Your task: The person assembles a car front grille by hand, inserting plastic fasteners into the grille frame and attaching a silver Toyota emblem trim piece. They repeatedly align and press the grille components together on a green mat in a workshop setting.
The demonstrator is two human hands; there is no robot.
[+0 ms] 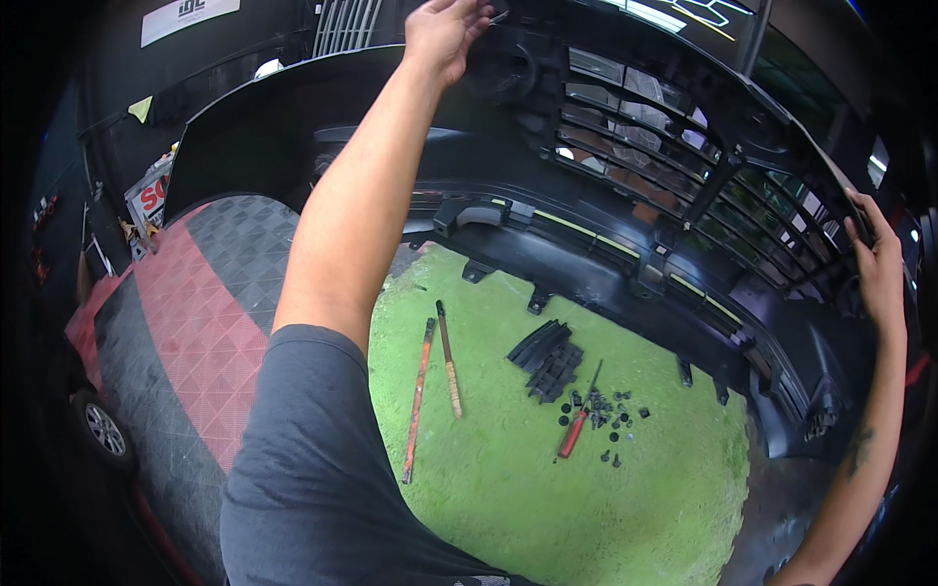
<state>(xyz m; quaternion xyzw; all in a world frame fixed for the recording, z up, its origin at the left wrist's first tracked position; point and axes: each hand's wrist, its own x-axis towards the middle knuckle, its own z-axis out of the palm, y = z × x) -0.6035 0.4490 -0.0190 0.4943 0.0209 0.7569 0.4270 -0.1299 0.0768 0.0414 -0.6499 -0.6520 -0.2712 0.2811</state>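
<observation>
Two bare hands reach out to a large black bumper [532, 171], which stands upright along the far side of a green mat [508, 488]. The left hand [445, 39] is raised high at the upper edge of the view, beside the bumper's top rim. Its fingers bend in toward the thumb, but I cannot tell whether they pinch the rim or something small. The right hand [879, 259] is at the bumper's right end, with its fingers curled over the edge and clasping it. A dark grey sleeve [303, 439] covers the left upper arm.

Within the bumper, a slatted grille [725, 174] lies between the two hands, nearer to the right one. Several black tabs [536, 298] along the lower edge jut over the mat.

On the mat, a red-orange stick [418, 400] and a brown stick [448, 361] lie close together on the left. Farther right are some ribbed black parts [539, 346], and just below them a red-handled screwdriver [573, 436], its shaft pointing toward the bumper. Small black clips [615, 437] are scattered beside it. Left of the mat spreads a red and grey tiled floor [186, 322], with a wheel [106, 430] at the far left.
</observation>
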